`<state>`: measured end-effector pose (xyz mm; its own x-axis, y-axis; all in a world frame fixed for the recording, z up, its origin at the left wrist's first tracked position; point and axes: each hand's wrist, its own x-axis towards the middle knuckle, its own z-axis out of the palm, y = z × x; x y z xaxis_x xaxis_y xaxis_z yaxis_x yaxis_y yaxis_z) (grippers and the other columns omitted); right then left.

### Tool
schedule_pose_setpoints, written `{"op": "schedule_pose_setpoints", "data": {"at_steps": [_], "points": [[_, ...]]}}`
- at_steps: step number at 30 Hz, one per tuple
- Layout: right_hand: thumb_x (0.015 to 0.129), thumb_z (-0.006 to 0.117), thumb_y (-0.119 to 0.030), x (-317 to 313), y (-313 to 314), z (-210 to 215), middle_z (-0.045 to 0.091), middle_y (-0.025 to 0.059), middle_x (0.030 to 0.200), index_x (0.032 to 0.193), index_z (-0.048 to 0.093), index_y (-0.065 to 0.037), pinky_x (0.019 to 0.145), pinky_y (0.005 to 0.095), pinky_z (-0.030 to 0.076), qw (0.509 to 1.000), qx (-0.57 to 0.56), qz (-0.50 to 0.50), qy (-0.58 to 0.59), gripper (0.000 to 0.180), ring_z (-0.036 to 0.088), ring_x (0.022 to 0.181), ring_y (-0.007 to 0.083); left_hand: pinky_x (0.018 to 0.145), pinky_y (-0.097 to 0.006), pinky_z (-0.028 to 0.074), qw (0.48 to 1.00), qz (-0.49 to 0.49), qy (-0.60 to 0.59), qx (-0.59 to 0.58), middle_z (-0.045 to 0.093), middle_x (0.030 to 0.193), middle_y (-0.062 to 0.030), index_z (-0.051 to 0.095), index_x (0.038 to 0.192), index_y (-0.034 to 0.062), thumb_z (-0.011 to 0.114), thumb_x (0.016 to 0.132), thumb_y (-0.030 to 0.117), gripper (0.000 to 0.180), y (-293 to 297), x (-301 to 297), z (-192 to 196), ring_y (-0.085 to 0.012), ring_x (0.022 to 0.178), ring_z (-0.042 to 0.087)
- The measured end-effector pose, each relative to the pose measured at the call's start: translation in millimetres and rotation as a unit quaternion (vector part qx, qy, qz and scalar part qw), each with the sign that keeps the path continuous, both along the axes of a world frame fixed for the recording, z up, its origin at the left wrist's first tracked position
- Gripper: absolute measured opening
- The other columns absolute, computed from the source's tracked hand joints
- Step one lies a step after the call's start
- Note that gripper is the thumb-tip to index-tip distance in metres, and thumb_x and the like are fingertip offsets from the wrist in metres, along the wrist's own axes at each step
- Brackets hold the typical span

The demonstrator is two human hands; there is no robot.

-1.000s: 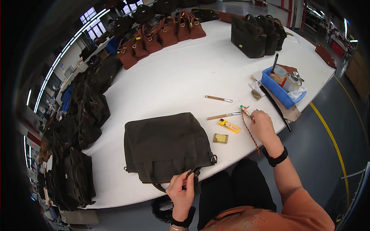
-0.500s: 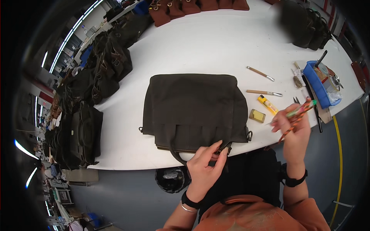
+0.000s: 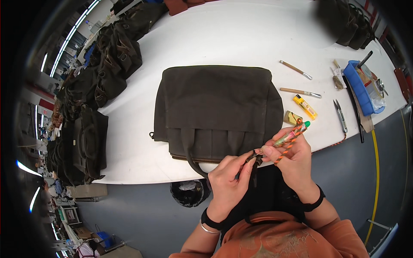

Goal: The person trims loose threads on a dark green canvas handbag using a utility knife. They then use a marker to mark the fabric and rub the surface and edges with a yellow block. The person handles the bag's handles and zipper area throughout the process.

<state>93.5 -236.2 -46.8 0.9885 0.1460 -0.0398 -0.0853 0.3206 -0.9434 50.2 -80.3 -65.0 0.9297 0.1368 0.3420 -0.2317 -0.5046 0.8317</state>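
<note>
One dark olive bag [image 3: 215, 103] lies flat on the white table [image 3: 241, 38], zipper edge at the near rim, handle hanging over. Left hand [image 3: 228, 182] pinches the zipper pull [image 3: 254, 158]. Right hand [image 3: 292, 157] grips a green-tipped tool [image 3: 292, 134] and an orange cord [image 3: 286, 148], tip at the pull. Snips [image 3: 340, 115], yellow lighter [image 3: 305, 106] and blue tray [image 3: 359, 88] sit to the right.

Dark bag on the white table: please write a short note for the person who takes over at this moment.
Left hand: pinches the zipper pull at the near edge of the dark bag.
Right hand: holds a green-tipped tool and an orange cord, working at the same pull.
Bag lies flat on the white table. Yellow lighter, snips and two awls lie to the right, unused.
Done or left: cannot tell.
</note>
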Motion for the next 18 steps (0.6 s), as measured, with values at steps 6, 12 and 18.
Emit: {"op": "schedule_pose_setpoints", "data": {"at_steps": [6,12,18], "points": [[0.091,0.069,0.001,-2.1,1.6,-0.3,0.067,0.0084,0.092,0.110,0.052,0.000,0.071,0.0238,0.056,1.000,-0.017,-0.003,-0.008,0.026,0.067,0.083,0.0111,0.056,-0.023,0.048,1.000,-0.003,-0.009,0.007,0.067,0.076,-0.0068,0.075,0.107,0.0028,0.075,0.087,0.005,0.021,0.7,0.3,-0.2,-0.0101,0.062,0.060],[0.091,0.069,0.000,-2.7,2.8,-0.6,0.067,0.0087,0.092,0.107,0.051,0.001,0.069,0.0245,0.056,0.994,-0.089,-0.006,-0.069,0.024,0.066,0.083,0.0106,0.056,-0.026,0.048,0.999,0.001,-0.021,0.025,0.067,0.073,-0.0082,0.075,0.105,0.0017,0.074,0.086,0.003,0.019,0.3,1.1,-0.7,-0.0132,0.061,0.060],[0.092,0.066,0.001,0.0,-1.1,-6.3,0.065,0.0100,0.092,0.106,0.050,0.001,0.070,0.0255,0.056,0.993,-0.100,0.004,-0.069,0.022,0.067,0.084,0.0114,0.056,-0.026,0.048,0.998,0.006,-0.044,0.041,0.068,0.073,-0.0086,0.075,0.104,0.0011,0.074,0.086,0.002,0.018,-0.7,0.4,-6.2,-0.0140,0.061,0.061]]}}
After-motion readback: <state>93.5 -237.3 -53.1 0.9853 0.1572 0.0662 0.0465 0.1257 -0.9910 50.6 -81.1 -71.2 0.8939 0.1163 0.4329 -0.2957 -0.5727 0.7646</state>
